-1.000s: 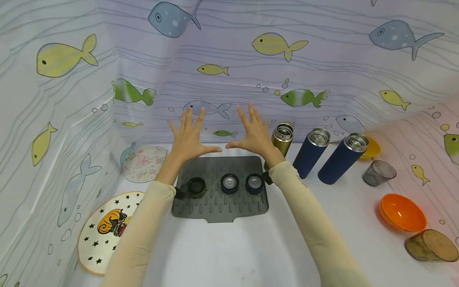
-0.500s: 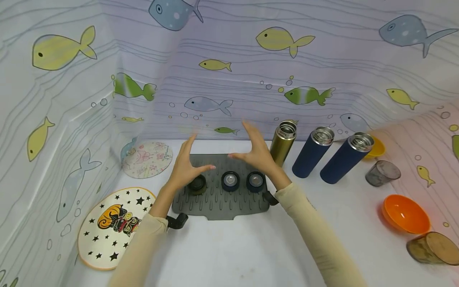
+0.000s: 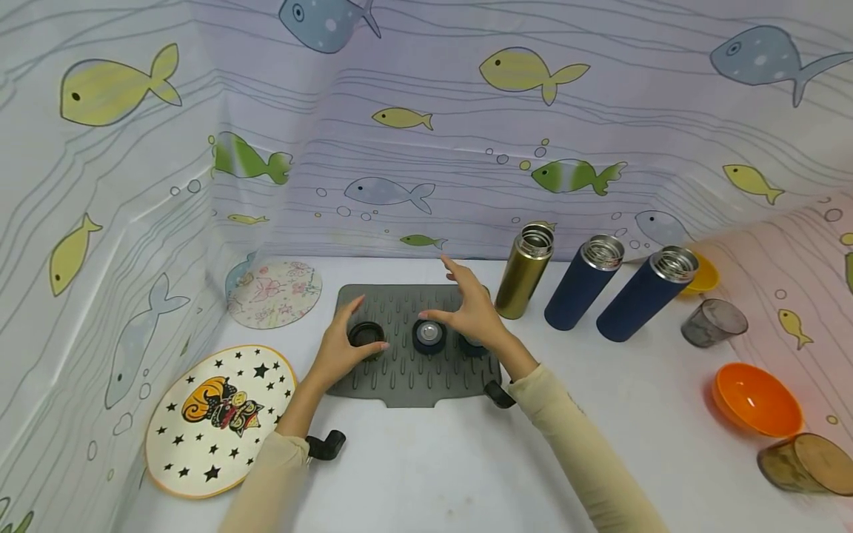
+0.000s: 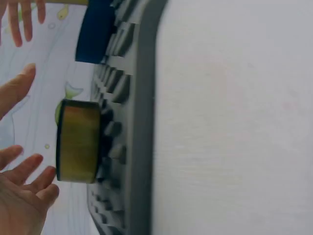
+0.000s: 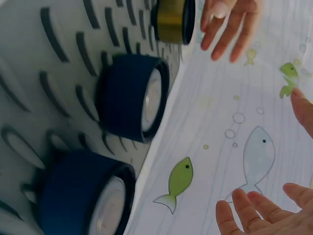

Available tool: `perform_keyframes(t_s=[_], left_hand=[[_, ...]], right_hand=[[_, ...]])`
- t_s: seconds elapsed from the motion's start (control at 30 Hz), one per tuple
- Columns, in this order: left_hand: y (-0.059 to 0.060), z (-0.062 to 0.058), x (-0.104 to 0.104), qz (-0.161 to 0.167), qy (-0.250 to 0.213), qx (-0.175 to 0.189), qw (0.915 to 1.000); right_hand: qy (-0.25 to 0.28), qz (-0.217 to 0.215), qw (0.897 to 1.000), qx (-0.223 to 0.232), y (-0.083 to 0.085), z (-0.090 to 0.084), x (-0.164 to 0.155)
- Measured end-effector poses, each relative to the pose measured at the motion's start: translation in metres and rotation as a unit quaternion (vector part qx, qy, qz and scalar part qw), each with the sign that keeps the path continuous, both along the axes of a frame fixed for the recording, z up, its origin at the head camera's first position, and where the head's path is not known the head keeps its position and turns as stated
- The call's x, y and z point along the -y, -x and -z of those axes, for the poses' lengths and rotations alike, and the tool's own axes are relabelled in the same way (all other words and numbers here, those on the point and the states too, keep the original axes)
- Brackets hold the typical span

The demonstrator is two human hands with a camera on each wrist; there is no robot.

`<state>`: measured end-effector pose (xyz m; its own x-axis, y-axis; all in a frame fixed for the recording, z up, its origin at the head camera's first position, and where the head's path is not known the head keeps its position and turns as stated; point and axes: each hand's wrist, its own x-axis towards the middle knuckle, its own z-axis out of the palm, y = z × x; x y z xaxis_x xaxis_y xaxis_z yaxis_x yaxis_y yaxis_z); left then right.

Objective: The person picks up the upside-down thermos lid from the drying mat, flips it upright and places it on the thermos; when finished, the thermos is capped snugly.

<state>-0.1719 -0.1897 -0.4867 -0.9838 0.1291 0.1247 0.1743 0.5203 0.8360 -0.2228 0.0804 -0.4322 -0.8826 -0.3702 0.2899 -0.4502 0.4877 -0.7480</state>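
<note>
A grey ribbed mat [image 3: 400, 370] lies on the white table with three bottle lids in a row. My left hand [image 3: 343, 344] hovers open with fingers spread around the olive lid [image 3: 365, 334], not gripping it; the left wrist view shows the olive lid [image 4: 78, 142] just clear of the fingers [image 4: 24, 196]. My right hand [image 3: 466, 311] is open above the right blue lid, mostly hiding it, beside the middle blue lid [image 3: 429, 334]. Both blue lids [image 5: 132, 98] [image 5: 83, 196] show in the right wrist view. Open gold bottle [image 3: 524, 270] and two blue bottles [image 3: 583, 283] [image 3: 646, 295] stand right of the mat.
A floral plate [image 3: 273, 295] and a star plate [image 3: 220, 418] lie at the left. At the right are a yellow bowl [image 3: 703, 275], a grey cup [image 3: 713, 322], an orange bowl [image 3: 756, 400] and a tipped brown cup [image 3: 803, 463]. Fish-print sheets wall three sides.
Both hands have come down from in front of the back sheet to just over the lids on the mat, staying open. The lids and bottles have not moved.
</note>
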Motion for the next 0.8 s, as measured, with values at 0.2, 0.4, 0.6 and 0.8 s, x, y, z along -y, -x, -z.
perform_keyframes(t_s=[0.2,0.4,0.6,0.8], left_hand=[[-0.003,0.008,0.003,-0.006,0.041,0.029,0.9987],[-0.004,0.014,0.003,-0.012,0.096,0.044,0.9943],[-0.01,0.006,-0.008,-0.019,0.1,0.002,0.9948],[-0.02,-0.018,-0.029,-0.005,0.075,-0.055,0.9957]], right_hand=[[0.015,-0.012,1.0,0.019,-0.007,0.009,0.001],[0.055,-0.025,0.997,0.049,-0.017,0.014,0.008],[0.084,-0.045,0.989,0.112,-0.027,0.017,0.018],[0.089,-0.04,0.972,0.211,-0.036,0.016,0.024]])
